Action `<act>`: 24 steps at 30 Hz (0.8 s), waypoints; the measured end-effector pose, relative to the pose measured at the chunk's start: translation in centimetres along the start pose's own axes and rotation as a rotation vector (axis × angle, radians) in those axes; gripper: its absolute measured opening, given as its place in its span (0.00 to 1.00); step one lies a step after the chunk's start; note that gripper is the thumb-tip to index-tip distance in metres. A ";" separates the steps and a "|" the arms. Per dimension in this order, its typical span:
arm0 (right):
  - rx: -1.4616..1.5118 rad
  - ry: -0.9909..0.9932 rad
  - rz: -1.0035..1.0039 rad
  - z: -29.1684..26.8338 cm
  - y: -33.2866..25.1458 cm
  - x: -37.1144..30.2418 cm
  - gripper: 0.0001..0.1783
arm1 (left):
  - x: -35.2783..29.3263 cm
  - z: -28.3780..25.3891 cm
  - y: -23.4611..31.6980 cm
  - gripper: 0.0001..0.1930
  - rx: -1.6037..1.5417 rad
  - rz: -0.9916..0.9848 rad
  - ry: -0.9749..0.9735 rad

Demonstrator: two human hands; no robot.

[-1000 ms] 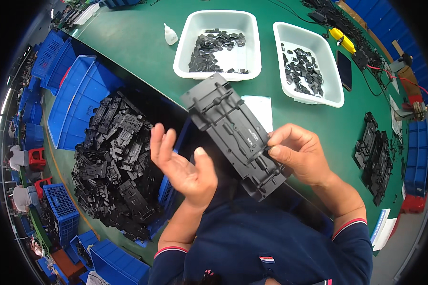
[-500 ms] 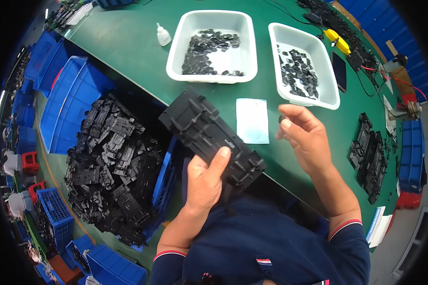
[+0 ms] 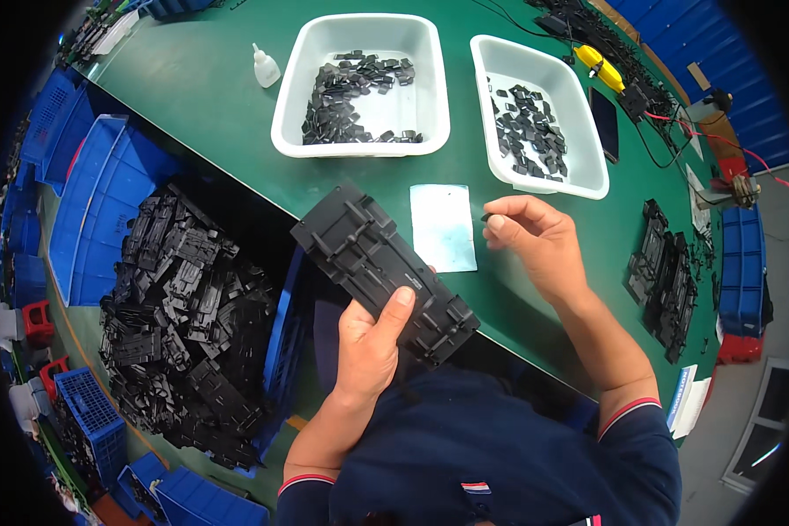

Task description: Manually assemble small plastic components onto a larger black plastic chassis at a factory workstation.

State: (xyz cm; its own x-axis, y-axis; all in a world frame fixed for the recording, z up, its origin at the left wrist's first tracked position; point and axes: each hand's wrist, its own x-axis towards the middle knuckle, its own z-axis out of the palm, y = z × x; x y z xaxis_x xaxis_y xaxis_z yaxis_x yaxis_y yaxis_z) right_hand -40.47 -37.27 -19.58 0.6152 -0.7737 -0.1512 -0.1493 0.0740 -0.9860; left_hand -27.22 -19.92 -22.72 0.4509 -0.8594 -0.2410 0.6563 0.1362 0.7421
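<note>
My left hand (image 3: 370, 344) grips a long black molded plastic part (image 3: 379, 267) near its lower right end, thumb on top and the other fingers mostly hidden beneath. The part is tilted, its far end pointing up and left. To the right, my right hand (image 3: 539, 241) pinches a small black piece (image 3: 487, 217) between thumb and forefinger, apart from the long part. Just left of that pinch, a white-and-pale-blue sheet (image 3: 444, 230) lies on the green table (image 3: 228, 114). Two white tubs, the left one (image 3: 280, 123) and the right one (image 3: 598, 180), hold many small black pieces.
A small white dropper bottle (image 3: 266, 67) stands left of the tubs. Beside me on the left, a blue crate (image 3: 282, 337) is heaped with black plastic parts (image 3: 184, 316). More black parts (image 3: 662, 280) lie at the table's right, near a phone (image 3: 604, 124) and cables.
The view has shifted, so the table and tubs appear farther left. My right hand still pinches the small piece, and my left hand keeps its hold on the long part.
</note>
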 end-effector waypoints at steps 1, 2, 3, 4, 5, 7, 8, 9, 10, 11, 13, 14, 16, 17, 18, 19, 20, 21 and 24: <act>-0.042 0.004 -0.021 0.1 0.1 0.2 0.08 | 0.1 0.0 -0.1 0.14 -0.008 -0.011 -0.007; -0.084 0.009 -0.042 0.1 0.3 0.4 0.08 | 0.2 0.1 -0.2 0.15 -0.012 -0.015 0.001; -0.125 0.013 -0.064 0.2 0.4 0.6 0.08 | 0.2 0.1 -0.3 0.15 -0.015 -0.020 0.009; -0.206 0.015 -0.109 0.2 0.6 0.8 0.09 | 0.3 0.1 -0.3 0.16 -0.018 -0.025 0.014; -0.286 0.017 -0.153 0.3 0.8 1.0 0.09 | 0.4 0.1 -0.5 0.16 -0.022 -0.033 0.012; -0.466 0.018 -0.231 0.5 0.7 1.3 0.10 | 0.5 -0.1 -0.8 0.16 -0.030 -0.048 0.009; -0.564 0.017 -0.264 0.6 0.5 1.5 0.10 | 0.5 -0.2 -0.9 0.16 -0.032 -0.051 0.012; -0.663 0.016 -0.298 0.7 0.3 1.6 0.10 | 0.6 -0.3 -1.0 0.16 -0.035 -0.054 0.015; -0.627 0.028 -0.281 1.1 0.4 1.7 0.10 | 0.6 -0.4 -1.1 0.16 -0.037 -0.057 0.018; -0.591 0.040 -0.264 1.6 0.4 1.7 0.09 | 0.7 -0.5 -1.1 0.16 -0.035 -0.062 0.020; -0.571 0.056 -0.266 2.1 0.6 1.9 0.08 | 0.8 -0.7 -1.2 0.16 -0.030 -0.072 0.025; -0.587 0.059 -0.285 2.2 0.7 2.1 0.08 | 0.8 -0.8 -1.2 0.16 -0.029 -0.070 0.026; -0.610 0.070 -0.307 2.4 0.9 2.5 0.07 | 0.8 -0.7 -1.2 0.16 -0.027 -0.064 0.026; -0.618 0.079 -0.309 2.5 0.9 2.6 0.07 | 0.8 -0.8 -1.3 0.16 -0.024 -0.064 0.022; -0.625 0.087 -0.311 2.5 0.9 2.8 0.07 | 0.8 -1.0 -1.4 0.16 -0.022 -0.065 0.019; -0.617 0.092 -0.309 2.6 1.0 2.9 0.07 | 0.9 -1.1 -1.4 0.16 -0.020 -0.065 0.014; -0.609 0.097 -0.306 2.7 1.0 3.0 0.08 | 0.8 -1.2 -1.5 0.16 -0.013 -0.071 0.014; -0.601 0.103 -0.304 2.8 1.0 3.0 0.08 | 0.8 -1.2 -1.5 0.16 -0.005 -0.077 0.015; -0.642 0.112 -0.287 2.9 0.9 3.2 0.08 | 0.8 -1.3 -1.5 0.16 0.012 -0.082 0.013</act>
State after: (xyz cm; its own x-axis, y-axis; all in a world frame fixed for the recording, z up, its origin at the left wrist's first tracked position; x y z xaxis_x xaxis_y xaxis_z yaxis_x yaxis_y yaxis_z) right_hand -36.42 -37.83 -21.15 0.6203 -0.7699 0.1500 -0.4411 -0.5006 -0.7449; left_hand -27.07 -20.18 -24.84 0.4035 -0.8611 -0.3093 0.6844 0.0597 0.7267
